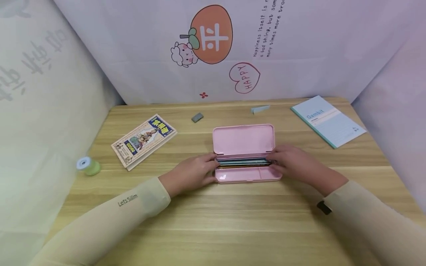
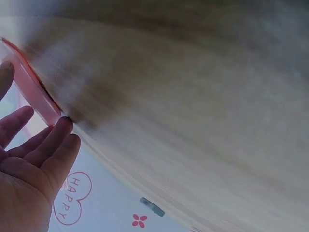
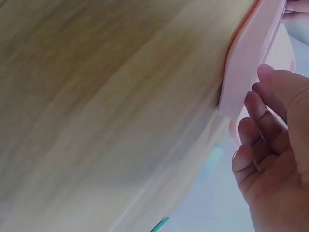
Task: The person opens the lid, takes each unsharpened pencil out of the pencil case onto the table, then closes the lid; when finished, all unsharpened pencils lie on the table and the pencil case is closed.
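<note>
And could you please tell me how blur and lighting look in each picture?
Head view: bright, right hand slightly smeared; left wrist view: dim, wooden tabletop blurred and shadowed beside the pink pencil case; right wrist view: tabletop soft too.

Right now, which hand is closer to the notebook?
Right. The right hand is at the right end of the case, to the near left of the notebook; the left hand is at the case's left end, farther away.

"What lay on the left of the table [image 1: 213,221]?"
"A book [image 1: 144,142] with an illustrated cover, and near it a green cylinder [image 1: 93,168]."
"And toward the back?"
"A gray block [image 1: 197,117], a small blue piece [image 1: 260,109] and, rightmost, a Gambit notebook [image 1: 329,123]."
</note>
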{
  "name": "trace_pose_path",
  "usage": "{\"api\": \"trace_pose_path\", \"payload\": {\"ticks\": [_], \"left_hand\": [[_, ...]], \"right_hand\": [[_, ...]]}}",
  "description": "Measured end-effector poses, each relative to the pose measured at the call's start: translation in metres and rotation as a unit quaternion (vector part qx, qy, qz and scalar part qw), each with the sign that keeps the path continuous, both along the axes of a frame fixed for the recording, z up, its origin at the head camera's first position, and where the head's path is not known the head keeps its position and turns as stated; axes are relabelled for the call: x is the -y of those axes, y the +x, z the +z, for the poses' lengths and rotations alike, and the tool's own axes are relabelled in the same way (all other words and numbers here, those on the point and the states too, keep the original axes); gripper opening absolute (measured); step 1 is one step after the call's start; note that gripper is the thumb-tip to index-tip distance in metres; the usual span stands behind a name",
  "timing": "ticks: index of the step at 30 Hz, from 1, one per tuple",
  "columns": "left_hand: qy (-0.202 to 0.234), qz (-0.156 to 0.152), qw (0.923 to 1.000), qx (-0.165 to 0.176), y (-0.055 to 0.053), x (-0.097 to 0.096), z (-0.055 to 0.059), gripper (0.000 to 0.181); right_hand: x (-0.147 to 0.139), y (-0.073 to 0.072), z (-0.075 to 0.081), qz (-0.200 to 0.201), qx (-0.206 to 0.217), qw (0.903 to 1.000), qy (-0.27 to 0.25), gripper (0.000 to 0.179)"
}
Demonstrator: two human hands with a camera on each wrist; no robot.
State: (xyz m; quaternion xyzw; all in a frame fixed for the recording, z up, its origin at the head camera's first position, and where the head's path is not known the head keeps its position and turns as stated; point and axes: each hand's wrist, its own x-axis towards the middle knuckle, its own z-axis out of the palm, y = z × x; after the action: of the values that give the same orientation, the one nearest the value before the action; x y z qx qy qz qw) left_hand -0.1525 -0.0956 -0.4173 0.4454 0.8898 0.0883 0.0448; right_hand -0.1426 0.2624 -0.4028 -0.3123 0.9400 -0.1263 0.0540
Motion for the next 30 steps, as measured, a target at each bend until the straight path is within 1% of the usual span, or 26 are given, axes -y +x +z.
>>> {"api": "trace_pose_path", "payload": {"ticks": [3, 6, 9, 11, 13, 15, 18, 21, 27, 30], "left_hand": [[0.000, 0.003, 1.0000, 0.003, 0.000, 0.001, -0.002, 0.052], [0.000, 0.008, 1.0000, 0.006, 0.000, 0.003, -0.002, 0.053], [0.003, 0.010, 0.9999, 0.007, -0.001, 0.005, -0.001, 0.053], [0.006, 0.008, 0.9999, 0.007, -0.001, 0.005, -0.001, 0.052], [0.008, 0.008, 0.9999, 0.009, -0.001, 0.005, -0.001, 0.051], [0.008, 0.008, 0.9999, 0.012, 0.000, 0.003, -0.001, 0.051], [0.001, 0.011, 0.9998, 0.016, -0.001, 0.003, 0.000, 0.051], [-0.007, 0.015, 0.9997, 0.018, -0.001, 0.002, 0.000, 0.054], [-0.009, 0.021, 0.9994, 0.026, -0.001, 0.001, 0.000, 0.057], [-0.011, 0.022, 0.9994, 0.024, -0.001, 0.001, -0.001, 0.057]], "right_hand": [[0.003, 0.001, 0.001, -0.015, 0.014, 0.9998, 0.003, 0.034], [0.004, 0.001, -0.004, -0.035, 0.029, 0.9989, -0.009, 0.034], [0.004, -0.002, -0.012, -0.055, 0.053, 0.9962, -0.041, 0.035], [0.004, -0.003, -0.016, -0.070, 0.073, 0.9924, -0.070, 0.036], [0.005, -0.004, -0.019, -0.085, 0.088, 0.9880, -0.094, 0.037], [0.005, -0.004, -0.020, -0.095, 0.094, 0.9852, -0.107, 0.037], [0.007, -0.006, -0.021, -0.096, 0.096, 0.9847, -0.110, 0.034], [0.011, -0.007, -0.022, -0.086, 0.092, 0.9866, -0.104, 0.030], [0.014, -0.007, -0.021, -0.082, 0.097, 0.9867, -0.102, 0.021], [0.015, -0.008, -0.023, -0.081, 0.099, 0.9864, -0.103, 0.016]]}}
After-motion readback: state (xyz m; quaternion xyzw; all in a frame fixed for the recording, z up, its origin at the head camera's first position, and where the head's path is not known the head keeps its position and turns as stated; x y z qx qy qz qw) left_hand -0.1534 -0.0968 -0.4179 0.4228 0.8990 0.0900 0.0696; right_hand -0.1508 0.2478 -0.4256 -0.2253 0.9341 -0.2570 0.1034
